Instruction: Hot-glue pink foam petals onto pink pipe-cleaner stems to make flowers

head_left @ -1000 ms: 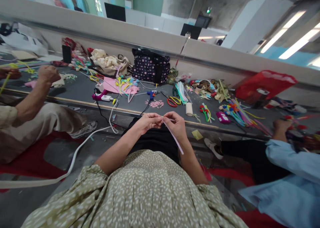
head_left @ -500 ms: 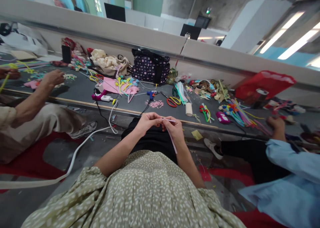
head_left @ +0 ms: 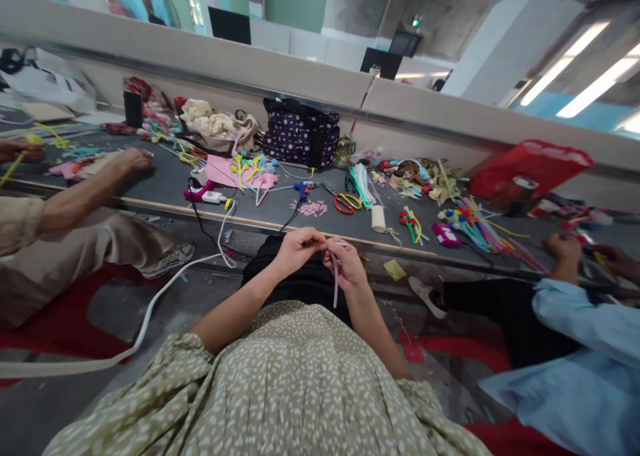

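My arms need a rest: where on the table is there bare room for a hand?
Bare patches show between the white plug and the pink bits, and between the magenta device and the co-worker's hand at left. It is crowded around the pink sheet, beside the dotted bag.

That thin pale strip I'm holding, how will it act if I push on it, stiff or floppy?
The pale strip probably gives easily: it is narrow and its free end hangs by your right hand. Being so thin, it is likely light too, so a small push may swing it.
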Demonstrator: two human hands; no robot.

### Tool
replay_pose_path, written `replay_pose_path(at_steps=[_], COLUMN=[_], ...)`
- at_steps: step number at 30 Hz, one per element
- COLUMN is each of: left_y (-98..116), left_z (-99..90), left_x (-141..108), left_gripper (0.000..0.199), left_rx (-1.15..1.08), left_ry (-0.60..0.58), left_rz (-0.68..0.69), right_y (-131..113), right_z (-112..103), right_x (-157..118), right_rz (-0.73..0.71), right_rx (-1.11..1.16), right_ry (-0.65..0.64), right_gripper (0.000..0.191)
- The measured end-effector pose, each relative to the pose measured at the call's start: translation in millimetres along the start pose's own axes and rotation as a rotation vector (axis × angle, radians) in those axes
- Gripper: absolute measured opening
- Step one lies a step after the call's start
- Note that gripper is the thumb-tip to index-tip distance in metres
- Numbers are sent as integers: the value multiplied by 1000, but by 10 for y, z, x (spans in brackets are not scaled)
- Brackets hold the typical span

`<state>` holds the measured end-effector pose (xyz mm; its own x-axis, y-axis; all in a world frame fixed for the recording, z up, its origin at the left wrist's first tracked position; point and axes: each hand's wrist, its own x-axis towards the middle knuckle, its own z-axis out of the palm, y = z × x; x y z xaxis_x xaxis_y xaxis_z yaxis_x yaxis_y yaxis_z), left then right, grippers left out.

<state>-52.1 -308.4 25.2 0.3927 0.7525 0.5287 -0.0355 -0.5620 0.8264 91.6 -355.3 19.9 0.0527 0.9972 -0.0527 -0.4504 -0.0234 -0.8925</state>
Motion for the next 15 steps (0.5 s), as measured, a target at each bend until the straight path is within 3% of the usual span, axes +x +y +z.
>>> replay_pose_path(at_steps=[3,6,9,12,15], left_y=[-18,-10,35,91,134], left_z=[19,6,-37,-76,-97], left_x=[-3,0,10,23,32], left_gripper=[30,41,44,41,39], left_rx=[-200,-383,-453,-485,-478], left_ry=[3,-27,-103,-177,-207], left_rz=[-208,-388,-475,-509,-494], right_y=[1,-54,-136,-181,-171], right_z=[21,11,-29,-66,-77], right_x=[-27,-78,-122,-133,-132], right_rz=[-236,-565,-857,-1014,-1051], right_rx=[-166,-540,-899,-1109,-1181], right_ry=[68,125,67,-56,-114], right_gripper=[18,13,9,11,13])
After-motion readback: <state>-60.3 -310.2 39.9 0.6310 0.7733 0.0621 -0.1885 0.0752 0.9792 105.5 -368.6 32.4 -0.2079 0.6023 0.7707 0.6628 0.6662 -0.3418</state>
